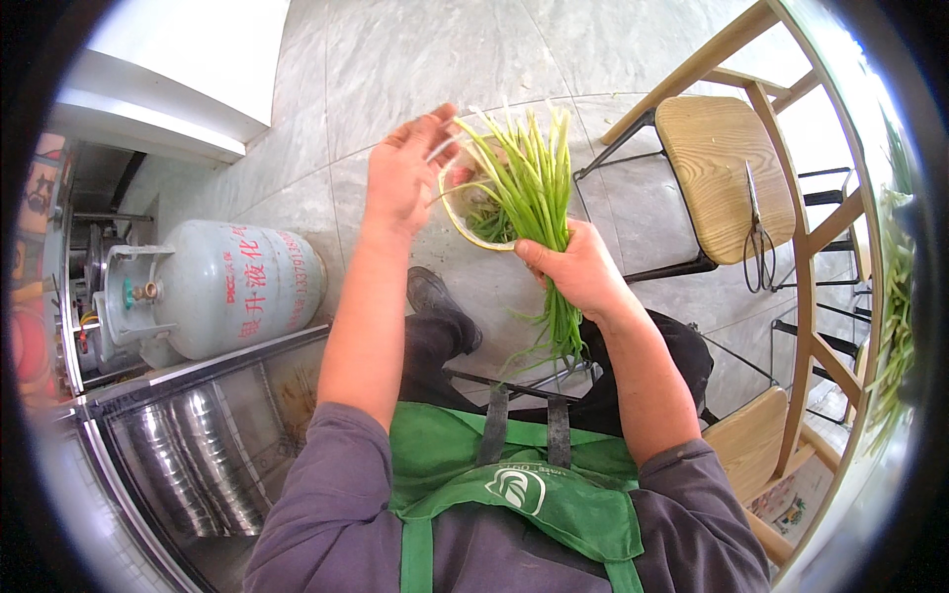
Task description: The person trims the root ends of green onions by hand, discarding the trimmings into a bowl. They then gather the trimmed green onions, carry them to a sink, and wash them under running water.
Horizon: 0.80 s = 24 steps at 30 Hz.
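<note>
My right hand is closed around a bunch of scallions low on the green stems. Their pale root ends point up and away from me, while the thin green tips hang below my fist. My left hand is at the left of the root ends, its fingers bent and blurred by motion. Between those fingers shows a pale scallion strip. Beneath the bunch stands a waste bin with a yellowish rim and a clear liner. Green trimmings and something red lie inside, partly hidden by the scallions.
On the right, scissors rest on a wooden stool seat, handles over its edge. More scallions lie on the table at the far right. A gas cylinder lies to the left, beside a glass-fronted metal cabinet.
</note>
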Each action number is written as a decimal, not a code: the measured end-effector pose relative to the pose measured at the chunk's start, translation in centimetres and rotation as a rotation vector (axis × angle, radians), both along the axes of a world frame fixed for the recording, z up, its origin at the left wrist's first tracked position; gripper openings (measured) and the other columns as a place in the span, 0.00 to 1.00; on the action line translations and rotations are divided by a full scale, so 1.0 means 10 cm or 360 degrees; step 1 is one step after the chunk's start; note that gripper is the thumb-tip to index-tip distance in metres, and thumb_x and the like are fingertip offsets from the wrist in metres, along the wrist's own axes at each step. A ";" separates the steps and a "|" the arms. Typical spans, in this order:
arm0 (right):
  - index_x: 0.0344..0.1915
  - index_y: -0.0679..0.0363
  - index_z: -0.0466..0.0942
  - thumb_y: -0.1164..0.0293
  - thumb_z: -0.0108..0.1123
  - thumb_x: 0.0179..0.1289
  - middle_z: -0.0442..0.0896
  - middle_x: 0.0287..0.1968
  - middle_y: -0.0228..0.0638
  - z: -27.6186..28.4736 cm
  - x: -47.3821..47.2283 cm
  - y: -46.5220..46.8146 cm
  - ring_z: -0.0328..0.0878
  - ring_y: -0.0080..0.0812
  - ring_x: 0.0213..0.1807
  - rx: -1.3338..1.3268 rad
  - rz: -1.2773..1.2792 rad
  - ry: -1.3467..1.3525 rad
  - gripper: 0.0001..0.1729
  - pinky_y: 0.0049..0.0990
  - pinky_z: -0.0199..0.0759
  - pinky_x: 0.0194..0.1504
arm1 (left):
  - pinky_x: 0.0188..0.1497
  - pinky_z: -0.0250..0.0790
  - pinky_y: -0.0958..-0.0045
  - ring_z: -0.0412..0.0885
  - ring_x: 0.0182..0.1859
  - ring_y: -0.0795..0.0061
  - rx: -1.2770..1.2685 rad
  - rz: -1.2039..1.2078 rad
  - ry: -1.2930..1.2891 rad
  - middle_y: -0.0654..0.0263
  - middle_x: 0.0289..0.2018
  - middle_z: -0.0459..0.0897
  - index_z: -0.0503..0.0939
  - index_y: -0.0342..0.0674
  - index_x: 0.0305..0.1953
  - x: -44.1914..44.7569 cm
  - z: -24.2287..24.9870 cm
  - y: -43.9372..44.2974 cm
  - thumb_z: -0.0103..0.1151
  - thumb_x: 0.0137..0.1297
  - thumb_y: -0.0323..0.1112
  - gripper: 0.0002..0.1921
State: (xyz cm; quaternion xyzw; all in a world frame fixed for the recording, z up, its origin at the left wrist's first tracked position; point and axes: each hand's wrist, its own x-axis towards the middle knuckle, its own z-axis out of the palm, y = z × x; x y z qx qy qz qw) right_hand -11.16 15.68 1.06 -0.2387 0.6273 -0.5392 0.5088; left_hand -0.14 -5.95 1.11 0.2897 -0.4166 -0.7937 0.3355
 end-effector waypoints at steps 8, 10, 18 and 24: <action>0.37 0.66 0.81 0.65 0.69 0.63 0.79 0.24 0.28 -0.03 -0.01 0.00 0.73 0.21 0.26 0.0073 0.0083 0.0171 0.14 0.28 0.69 0.31 | 0.57 0.72 0.65 0.81 0.53 0.70 -0.0517 0.0010 -0.0363 0.55 0.55 0.84 0.81 0.37 0.46 0.05 0.02 -0.07 0.56 0.75 0.35 0.09; 0.41 0.66 0.81 0.65 0.69 0.62 0.82 0.25 0.34 -0.02 0.00 0.00 0.77 0.28 0.28 0.0082 0.0108 0.0382 0.15 0.32 0.72 0.35 | 0.57 0.72 0.66 0.82 0.53 0.70 -0.0555 0.0029 -0.0236 0.55 0.53 0.85 0.81 0.35 0.48 0.02 0.02 -0.04 0.57 0.74 0.33 0.09; 0.42 0.66 0.81 0.67 0.68 0.62 0.80 0.25 0.35 0.03 0.04 -0.01 0.74 0.25 0.28 0.0066 0.0170 0.0934 0.14 0.32 0.71 0.35 | 0.58 0.73 0.68 0.84 0.48 0.72 -0.0604 -0.0645 -0.0254 0.62 0.43 0.86 0.80 0.32 0.53 0.09 0.10 -0.03 0.64 0.65 0.27 0.15; 0.47 0.66 0.82 0.65 0.69 0.60 0.85 0.32 0.51 0.09 0.00 0.01 0.85 0.48 0.37 0.0123 0.0270 0.0729 0.19 0.40 0.75 0.42 | 0.55 0.74 0.70 0.85 0.47 0.72 -0.0478 -0.0672 -0.0104 0.61 0.42 0.86 0.80 0.33 0.50 0.11 0.10 -0.04 0.67 0.61 0.26 0.16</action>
